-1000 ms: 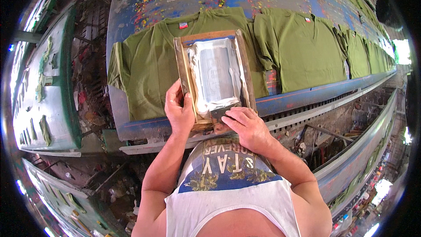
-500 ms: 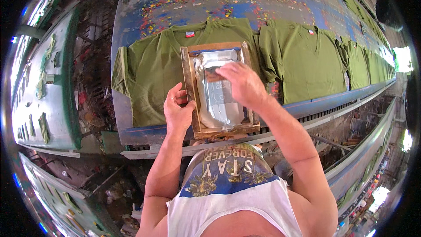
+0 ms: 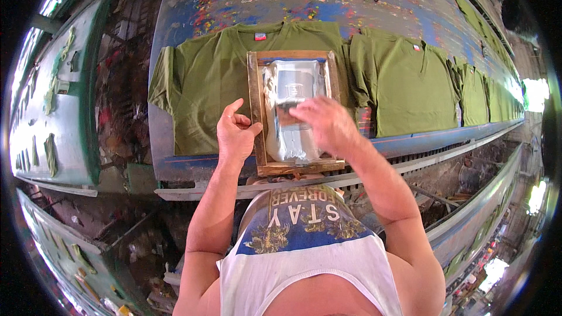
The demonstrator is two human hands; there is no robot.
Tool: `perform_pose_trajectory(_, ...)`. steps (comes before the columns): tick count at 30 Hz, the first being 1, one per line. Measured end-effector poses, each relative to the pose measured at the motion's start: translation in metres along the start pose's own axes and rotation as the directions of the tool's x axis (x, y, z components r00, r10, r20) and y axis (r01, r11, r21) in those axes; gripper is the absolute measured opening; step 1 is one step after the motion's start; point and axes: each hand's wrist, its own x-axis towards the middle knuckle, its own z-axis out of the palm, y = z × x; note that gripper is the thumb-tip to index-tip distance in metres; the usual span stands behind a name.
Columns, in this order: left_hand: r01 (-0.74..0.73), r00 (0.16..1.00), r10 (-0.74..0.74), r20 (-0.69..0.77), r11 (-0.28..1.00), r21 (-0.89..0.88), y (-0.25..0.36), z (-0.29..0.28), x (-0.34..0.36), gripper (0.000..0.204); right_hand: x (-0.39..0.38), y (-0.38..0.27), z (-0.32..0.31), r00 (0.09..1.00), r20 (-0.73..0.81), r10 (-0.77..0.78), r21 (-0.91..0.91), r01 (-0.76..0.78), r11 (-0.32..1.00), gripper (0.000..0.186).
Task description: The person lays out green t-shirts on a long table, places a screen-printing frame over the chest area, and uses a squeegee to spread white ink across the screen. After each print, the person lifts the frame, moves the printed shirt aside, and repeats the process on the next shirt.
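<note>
Nearer the body now in the head view, the right grip (image 3: 329, 124) pinches a dark scraper (image 3: 286, 116) inside a wooden frame (image 3: 254, 82); the left grip (image 3: 235, 134), loosely spread, thumbs the frame's edge. Beneath both lies a green shirt (image 3: 205, 85).

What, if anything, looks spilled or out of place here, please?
Red and yellow specks are scattered over the blue-grey table beyond the shirts, oddly bright against it, perhaps dried paint. Nothing else clearly stands out.
</note>
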Motion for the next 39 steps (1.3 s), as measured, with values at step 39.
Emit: perform_pose_trajectory(39, -0.227, -0.726, 0.274, 0.631, 0.771, -0.595, 0.169, 0.148, -0.288, 0.086, -0.032, -0.191, 0.073, 0.947, 0.013, -0.321, -0.021, 0.321, 0.947, 0.039)
